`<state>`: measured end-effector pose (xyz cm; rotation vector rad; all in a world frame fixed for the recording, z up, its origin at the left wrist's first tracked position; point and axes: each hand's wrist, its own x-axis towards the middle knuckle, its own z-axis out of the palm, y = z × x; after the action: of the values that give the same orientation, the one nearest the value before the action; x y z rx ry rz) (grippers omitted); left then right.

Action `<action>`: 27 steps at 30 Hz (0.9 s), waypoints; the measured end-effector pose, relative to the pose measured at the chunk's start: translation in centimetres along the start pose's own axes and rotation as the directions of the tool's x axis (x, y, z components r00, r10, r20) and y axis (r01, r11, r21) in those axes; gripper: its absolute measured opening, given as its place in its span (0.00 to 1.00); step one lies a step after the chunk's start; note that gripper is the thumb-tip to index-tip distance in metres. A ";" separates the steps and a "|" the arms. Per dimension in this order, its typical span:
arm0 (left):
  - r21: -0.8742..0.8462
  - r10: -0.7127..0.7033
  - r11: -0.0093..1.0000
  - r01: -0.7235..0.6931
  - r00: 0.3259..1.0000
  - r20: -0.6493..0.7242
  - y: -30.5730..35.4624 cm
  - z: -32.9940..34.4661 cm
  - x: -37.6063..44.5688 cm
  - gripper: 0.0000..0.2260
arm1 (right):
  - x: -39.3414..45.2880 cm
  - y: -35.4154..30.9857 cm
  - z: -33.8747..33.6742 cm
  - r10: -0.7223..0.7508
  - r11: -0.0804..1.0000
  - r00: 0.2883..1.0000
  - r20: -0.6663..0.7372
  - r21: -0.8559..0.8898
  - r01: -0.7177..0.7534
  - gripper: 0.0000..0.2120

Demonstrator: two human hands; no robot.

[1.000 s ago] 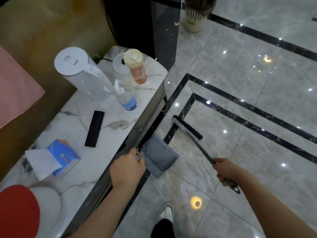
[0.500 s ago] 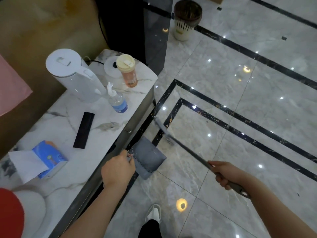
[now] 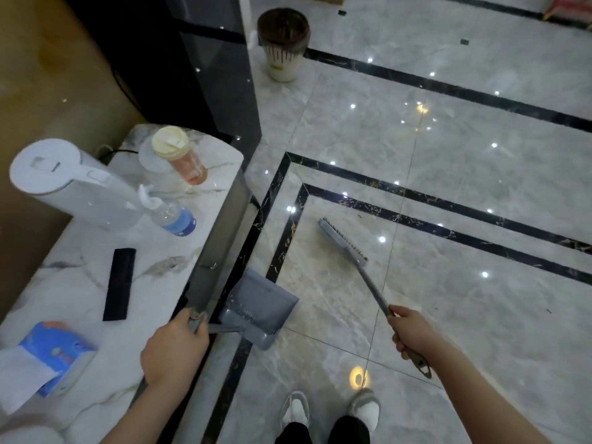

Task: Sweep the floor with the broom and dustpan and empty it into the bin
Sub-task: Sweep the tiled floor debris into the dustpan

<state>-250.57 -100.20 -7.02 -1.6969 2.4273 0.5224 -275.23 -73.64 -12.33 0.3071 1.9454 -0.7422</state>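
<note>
My left hand [image 3: 174, 346] grips the handle of a grey dustpan [image 3: 261, 304], which sits low by the floor beside the table's edge, its mouth facing right. My right hand [image 3: 411, 331] grips the handle of a grey broom [image 3: 368, 277]. The broom's brush head [image 3: 342, 238] reaches out over the marble floor [image 3: 448, 315], to the right of the dustpan and apart from it. A white bin with a dark liner [image 3: 283, 43] stands far ahead against a black panel.
On my left is a marble-topped table [image 3: 80, 277] carrying a white kettle [image 3: 70, 184], an orange bottle [image 3: 182, 158], a small water bottle [image 3: 173, 216], a black remote [image 3: 120, 283] and a blue tissue pack [image 3: 54, 350]. My feet [image 3: 330, 408] stand below. Small dark specks lie on the floor.
The brush head has swung right and away from the dustpan. The view has tilted up, so the bin shows in full.
</note>
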 end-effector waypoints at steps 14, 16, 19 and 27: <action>0.022 0.013 1.000 -0.017 0.989 0.144 8.9 -2.0 1.8 0.13 | 3.2 2.5 -11.7 0.069 0.917 0.995 -0.077 0.399 -0.033 0.19; 0.027 0.054 0.998 -0.059 0.987 0.150 11.6 -2.1 2.7 0.13 | 4.0 1.6 -13.8 0.068 0.916 0.995 -0.079 0.400 -0.031 0.19; 0.062 0.058 0.996 -0.067 0.989 0.133 16.2 -1.9 3.7 0.12 | 5.1 0.1 -17.1 0.086 0.921 0.994 -0.071 0.387 -0.053 0.20; 0.096 0.164 0.979 -0.178 0.976 0.143 25.9 -0.3 7.6 0.09 | 8.7 -3.8 -20.9 0.103 0.952 0.990 -0.101 0.299 -0.068 0.22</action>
<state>-277.30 -99.10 -3.79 -1.3730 2.4685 0.4979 -296.30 -64.60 -11.78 0.6258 1.9135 -0.9777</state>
